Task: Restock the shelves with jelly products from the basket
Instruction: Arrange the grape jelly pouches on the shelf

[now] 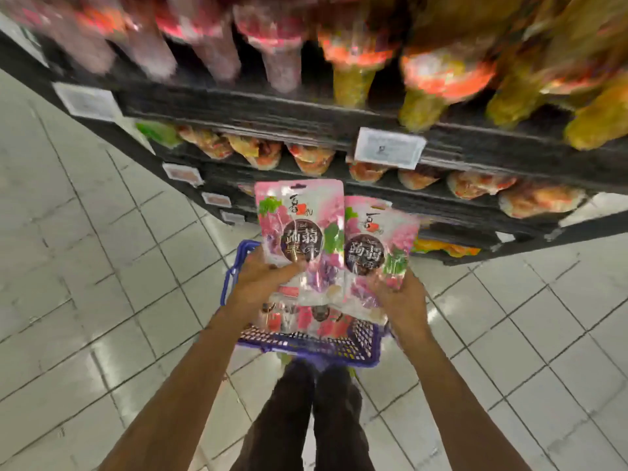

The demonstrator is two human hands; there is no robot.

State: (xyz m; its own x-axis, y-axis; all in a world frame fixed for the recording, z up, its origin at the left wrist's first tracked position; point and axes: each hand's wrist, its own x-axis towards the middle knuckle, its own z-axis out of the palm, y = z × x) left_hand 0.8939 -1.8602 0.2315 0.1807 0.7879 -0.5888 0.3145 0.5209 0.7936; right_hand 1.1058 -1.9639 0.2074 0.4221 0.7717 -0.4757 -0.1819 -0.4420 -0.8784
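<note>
Setting: shop aisle, pale tiled floor (85, 232), dark shelves (272, 110) full of blurred packets.
Left hand (265, 283): grips a pink jelly pouch (299, 226) by its lower part, held upright.
Right hand (401, 300): grips a second pouch (377, 239), just beside the first, edges overlapping.
Basket (306, 348): blue, below both hands, more pouches inside.
Risk: gripped low, the glossy pouches may flop over or slip and fall back toward the basket.

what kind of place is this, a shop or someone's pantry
Most likely a supermarket aisle: tiered black shelves packed with bagged snacks, price tags on the shelf edges, and a blue shopping basket holding jelly pouches.
</note>
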